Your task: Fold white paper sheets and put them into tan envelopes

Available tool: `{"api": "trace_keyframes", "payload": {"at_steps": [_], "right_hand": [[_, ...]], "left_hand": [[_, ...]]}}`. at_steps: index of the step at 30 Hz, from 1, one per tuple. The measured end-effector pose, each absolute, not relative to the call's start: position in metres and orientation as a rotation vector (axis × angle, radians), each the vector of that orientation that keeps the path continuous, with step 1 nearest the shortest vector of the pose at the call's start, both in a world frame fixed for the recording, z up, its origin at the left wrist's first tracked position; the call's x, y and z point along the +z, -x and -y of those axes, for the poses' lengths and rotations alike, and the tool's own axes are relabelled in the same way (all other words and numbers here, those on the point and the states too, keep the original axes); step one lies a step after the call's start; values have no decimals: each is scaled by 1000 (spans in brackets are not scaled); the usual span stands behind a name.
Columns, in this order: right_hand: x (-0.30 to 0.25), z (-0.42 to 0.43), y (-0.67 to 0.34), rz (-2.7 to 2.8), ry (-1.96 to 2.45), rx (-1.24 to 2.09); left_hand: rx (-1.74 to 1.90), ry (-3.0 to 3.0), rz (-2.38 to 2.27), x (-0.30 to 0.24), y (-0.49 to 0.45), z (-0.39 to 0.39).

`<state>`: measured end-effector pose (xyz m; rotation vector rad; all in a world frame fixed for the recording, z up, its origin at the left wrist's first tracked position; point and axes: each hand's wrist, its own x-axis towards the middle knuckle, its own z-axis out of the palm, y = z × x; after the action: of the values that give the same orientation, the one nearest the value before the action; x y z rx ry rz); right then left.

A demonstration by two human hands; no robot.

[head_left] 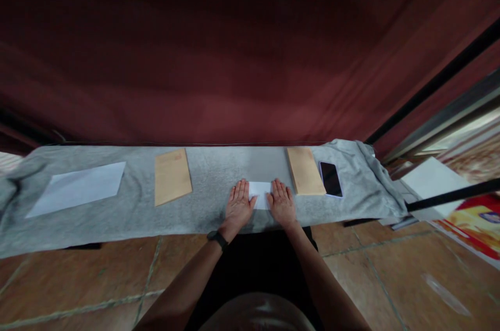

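My left hand (238,204) lies flat with fingers stretched out on the left edge of a small folded white paper (260,193). My right hand (282,203) lies flat in the same way on the paper's right edge. The paper rests on a grey cloth (211,175) that covers a low table. A black watch (217,239) sits on my left wrist.
On the cloth lie a white sheet (78,187) at the far left, a brown envelope (171,176) left of my hands, another brown envelope (305,170) to the right, and a dark phone (330,179). A dark red curtain (234,60) hangs behind. White boards (432,177) stand at the right.
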<state>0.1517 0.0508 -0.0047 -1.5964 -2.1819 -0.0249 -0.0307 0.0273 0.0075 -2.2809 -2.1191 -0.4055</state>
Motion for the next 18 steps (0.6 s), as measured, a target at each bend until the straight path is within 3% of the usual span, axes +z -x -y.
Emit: {"api": "trace_keyframes", "payload": {"at_steps": [9,18], "right_hand": [[1,-26,-110,2294,1469,72],[-10,-26,-133,2224,1534,-153]], "left_hand": [[-283,2379,2093,15,33,-25],[-344,2281,2129,9,45,-17]]}}
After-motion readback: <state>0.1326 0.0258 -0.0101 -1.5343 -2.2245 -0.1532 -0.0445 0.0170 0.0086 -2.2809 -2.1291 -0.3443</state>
